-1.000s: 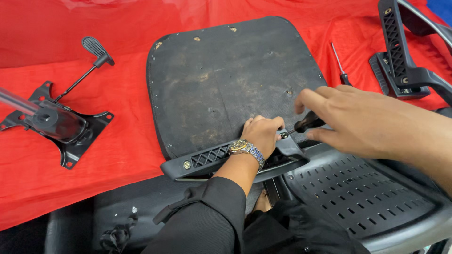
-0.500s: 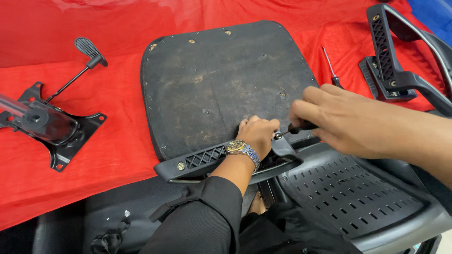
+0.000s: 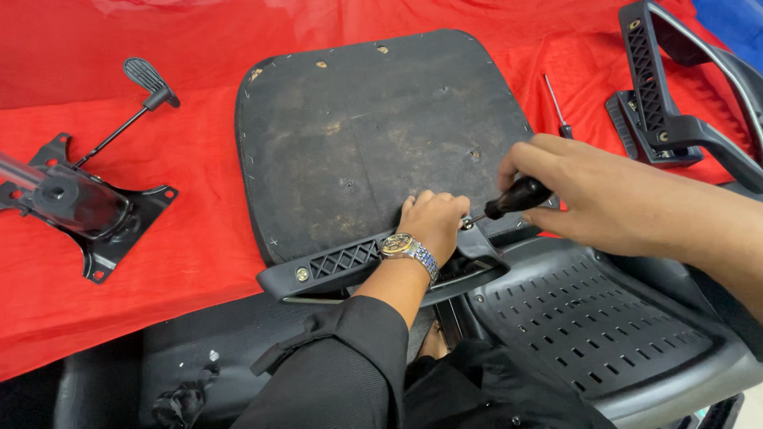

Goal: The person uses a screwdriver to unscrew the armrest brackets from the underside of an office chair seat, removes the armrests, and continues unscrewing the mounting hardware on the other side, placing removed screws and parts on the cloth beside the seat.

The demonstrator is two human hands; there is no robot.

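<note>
An upturned dark chair seat board [image 3: 373, 135] lies on a red cloth. Along its near edge rests a black plastic armrest bracket [image 3: 342, 262] with a lattice pattern and a bolt at its left end. My left hand [image 3: 433, 222], with a metal wristwatch, grips that bracket near its right end. My right hand [image 3: 588, 195] is closed on the black handle of a screwdriver [image 3: 513, 199], whose tip sits at a screw just beside my left fingers.
A metal chair tilt mechanism [image 3: 75, 202] with a lever lies at the left. A second screwdriver [image 3: 555, 103] and another black armrest [image 3: 675, 103] lie at the right. A perforated black backrest [image 3: 604, 326] is at the near right.
My right hand has shifted its grip so the screwdriver's handle shows more fully, with the tip kept at the screw. My left hand stays on the bracket.
</note>
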